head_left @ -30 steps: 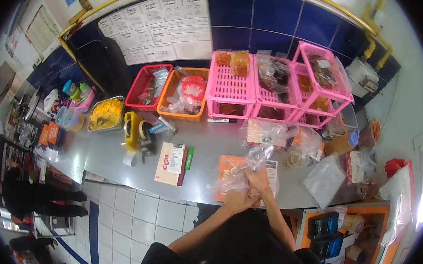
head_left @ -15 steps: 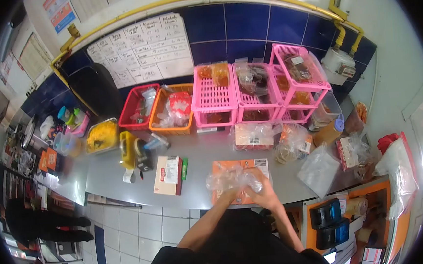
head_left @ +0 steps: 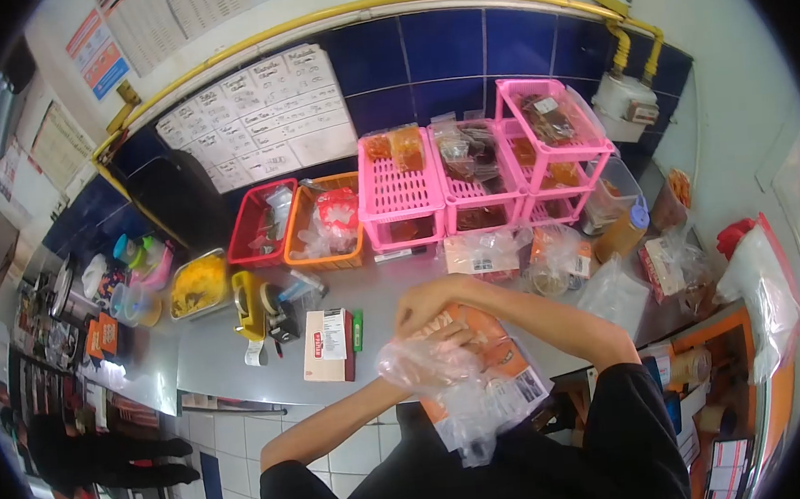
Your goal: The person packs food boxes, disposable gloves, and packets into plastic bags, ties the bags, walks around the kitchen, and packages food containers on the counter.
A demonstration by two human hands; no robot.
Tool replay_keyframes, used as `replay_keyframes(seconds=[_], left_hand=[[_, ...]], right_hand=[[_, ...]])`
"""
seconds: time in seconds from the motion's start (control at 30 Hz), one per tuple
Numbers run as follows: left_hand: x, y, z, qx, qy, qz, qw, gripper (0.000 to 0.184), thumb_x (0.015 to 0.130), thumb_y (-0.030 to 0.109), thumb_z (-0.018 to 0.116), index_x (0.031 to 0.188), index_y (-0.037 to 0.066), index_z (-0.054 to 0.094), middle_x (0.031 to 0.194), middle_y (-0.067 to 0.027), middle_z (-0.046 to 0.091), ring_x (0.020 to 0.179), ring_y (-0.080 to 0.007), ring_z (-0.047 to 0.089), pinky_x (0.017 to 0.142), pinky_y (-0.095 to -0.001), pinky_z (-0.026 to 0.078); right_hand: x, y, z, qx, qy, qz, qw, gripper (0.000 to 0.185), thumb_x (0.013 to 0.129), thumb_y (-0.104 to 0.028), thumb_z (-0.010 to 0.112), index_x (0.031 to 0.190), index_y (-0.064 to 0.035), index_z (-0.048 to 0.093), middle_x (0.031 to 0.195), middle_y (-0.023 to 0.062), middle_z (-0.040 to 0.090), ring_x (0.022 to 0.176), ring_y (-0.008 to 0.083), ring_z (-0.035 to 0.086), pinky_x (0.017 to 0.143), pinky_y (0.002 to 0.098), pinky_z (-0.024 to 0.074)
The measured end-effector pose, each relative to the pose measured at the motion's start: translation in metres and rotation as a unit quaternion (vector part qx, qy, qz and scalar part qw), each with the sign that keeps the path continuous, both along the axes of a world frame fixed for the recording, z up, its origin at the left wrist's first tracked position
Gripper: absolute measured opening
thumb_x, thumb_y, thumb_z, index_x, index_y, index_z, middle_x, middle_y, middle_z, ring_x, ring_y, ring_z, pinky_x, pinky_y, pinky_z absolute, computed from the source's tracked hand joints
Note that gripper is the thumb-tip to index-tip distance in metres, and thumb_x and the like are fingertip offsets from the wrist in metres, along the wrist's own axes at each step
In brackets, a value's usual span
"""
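Note:
An orange printed box (head_left: 510, 358) lies tilted at the table's front edge, its lower end over the edge. Crumpled clear plastic bag (head_left: 441, 372) material covers its left side and hangs down in front of it. My left hand (head_left: 439, 339) is at the box's left part, its fingers partly hidden in the plastic and closed on it. My right hand (head_left: 422, 302) reaches across to the box's upper left corner, fingers curled; what they hold, if anything, is hidden. A cream and red box (head_left: 328, 345) with a paper label lies to the left, beside a green item (head_left: 357, 330).
Pink baskets (head_left: 403, 196), an orange basket (head_left: 326, 255) and a red basket (head_left: 264, 224) line the back. A yellow tape dispenser (head_left: 248, 306) stands left. Bagged boxes (head_left: 482, 255) and a capped bottle (head_left: 623, 232) are at the right. A person (head_left: 99, 451) stands far left.
The orange box has turned and tilted toward me. My right hand has moved across to its upper left corner, and the plastic now hangs over the box's front.

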State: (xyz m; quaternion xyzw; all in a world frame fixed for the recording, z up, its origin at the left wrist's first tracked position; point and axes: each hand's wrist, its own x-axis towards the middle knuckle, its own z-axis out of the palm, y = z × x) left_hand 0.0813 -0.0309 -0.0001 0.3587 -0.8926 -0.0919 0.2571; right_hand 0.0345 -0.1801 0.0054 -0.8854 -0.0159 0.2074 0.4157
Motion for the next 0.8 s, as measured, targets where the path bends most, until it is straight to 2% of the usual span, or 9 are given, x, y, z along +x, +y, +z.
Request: replay_keyframes(seconds=[0.13, 0.23, 0.27, 0.33, 0.4, 0.47, 0.53, 0.63, 0.8], left_hand=[[0.012, 0.004, -0.049, -0.149, -0.014, 0.071, 0.986, 0.02, 0.082, 0.019, 0.062, 0.101, 0.012, 0.061, 0.105, -0.0064, 0.055, 0.099, -0.0279, 0.058, 0.085, -0.0383, 0.05], [0.019, -0.019, -0.097, -0.019, 0.182, 0.14, 0.973, 0.028, 0.081, 0.03, 0.074, 0.081, 0.008, 0.057, 0.092, -0.0082, 0.057, 0.091, -0.0289, 0.058, 0.08, -0.0426, 0.05], [0.018, -0.021, -0.095, -0.01, 0.19, 0.155, 0.969, 0.028, 0.081, 0.03, 0.074, 0.081, 0.008, 0.057, 0.092, -0.0082, 0.057, 0.091, -0.0289, 0.058, 0.08, -0.0426, 0.05], [0.017, -0.031, -0.074, -0.024, 0.122, 0.116, 0.985, 0.021, 0.085, 0.025, 0.069, 0.097, 0.009, 0.064, 0.096, -0.0077, 0.059, 0.094, -0.0277, 0.06, 0.083, -0.0387, 0.05], [0.013, -0.027, -0.086, 0.006, 0.131, 0.123, 0.984, 0.023, 0.087, 0.024, 0.069, 0.104, 0.009, 0.066, 0.096, -0.0076, 0.061, 0.095, -0.0266, 0.061, 0.084, -0.0371, 0.051], [0.013, -0.017, -0.122, 0.22, 0.138, 0.128, 0.957, 0.022, 0.085, 0.025, 0.071, 0.099, 0.008, 0.067, 0.091, -0.0064, 0.063, 0.09, -0.023, 0.062, 0.079, -0.0359, 0.051], [0.009, -0.011, -0.124, 0.449, 0.141, 0.16, 0.868, 0.02, 0.084, 0.025, 0.072, 0.093, 0.008, 0.067, 0.089, -0.0053, 0.065, 0.086, -0.0199, 0.063, 0.075, -0.0346, 0.051], [0.022, 0.01, -0.131, 0.368, 0.162, 0.181, 0.898, 0.015, 0.087, 0.023, 0.066, 0.093, 0.009, 0.067, 0.091, -0.009, 0.066, 0.088, -0.0229, 0.064, 0.076, -0.0361, 0.052], [0.012, 0.023, -0.143, 0.226, 0.034, 0.346, 0.91, 0.022, 0.089, 0.027, 0.062, 0.104, 0.012, 0.068, 0.096, -0.011, 0.067, 0.088, -0.0264, 0.065, 0.078, -0.0433, 0.052]], right_hand=[[-0.024, -0.009, -0.031, -0.094, -0.049, -0.055, 0.993, 0.038, 0.082, -0.023, 0.064, 0.117, -0.0073, 0.068, 0.106, 0.0158, 0.071, 0.1, 0.0263, 0.067, 0.086, 0.0389, 0.0524], [-0.064, -0.018, -0.061, 0.008, -0.025, -0.235, 0.972, 0.035, 0.08, -0.016, 0.065, 0.114, -0.0059, 0.067, 0.108, 0.0168, 0.07, 0.101, 0.0302, 0.067, 0.085, 0.0417, 0.0516], [-0.08, -0.015, -0.068, 0.049, -0.018, -0.318, 0.947, 0.032, 0.081, -0.014, 0.064, 0.113, -0.0055, 0.066, 0.108, 0.0171, 0.07, 0.1, 0.0331, 0.066, 0.085, 0.0434, 0.0511], [-0.11, 0.021, -0.092, -0.136, -0.258, -0.482, 0.826, 0.019, 0.088, -0.022, 0.061, 0.093, -0.0042, 0.065, 0.089, 0.0174, 0.067, 0.082, 0.0407, 0.064, 0.074, 0.0457, 0.0508], [-0.133, 0.063, -0.1, -0.321, -0.287, -0.514, 0.741, 0.017, 0.089, -0.019, 0.061, 0.09, -0.0029, 0.059, 0.091, 0.022, 0.061, 0.077, 0.0469, 0.059, 0.068, 0.0498, 0.0494], [-0.149, 0.108, -0.106, -0.272, -0.222, -0.625, 0.697, 0.017, 0.089, -0.019, 0.06, 0.091, -0.0026, 0.057, 0.098, 0.0258, 0.056, 0.079, 0.0517, 0.057, 0.067, 0.0533, 0.048], [-0.159, 0.15, -0.09, -0.157, -0.158, -0.66, 0.717, 0.017, 0.088, -0.019, 0.062, 0.092, -0.0028, 0.058, 0.093, 0.0254, 0.059, 0.08, 0.0496, 0.059, 0.068, 0.0542, 0.0478], [-0.158, 0.179, -0.089, 0.019, -0.035, -0.52, 0.854, 0.021, 0.083, -0.022, 0.068, 0.089, -0.0027, 0.062, 0.083, 0.0221, 0.065, 0.081, 0.0432, 0.064, 0.068, 0.0513, 0.0493], [-0.123, 0.118, -0.033, -0.022, 0.003, -0.501, 0.865, 0.025, 0.076, -0.024, 0.077, 0.091, -0.0053, 0.07, 0.084, 0.0142, 0.071, 0.08, 0.0327, 0.069, 0.072, 0.0408, 0.053]])
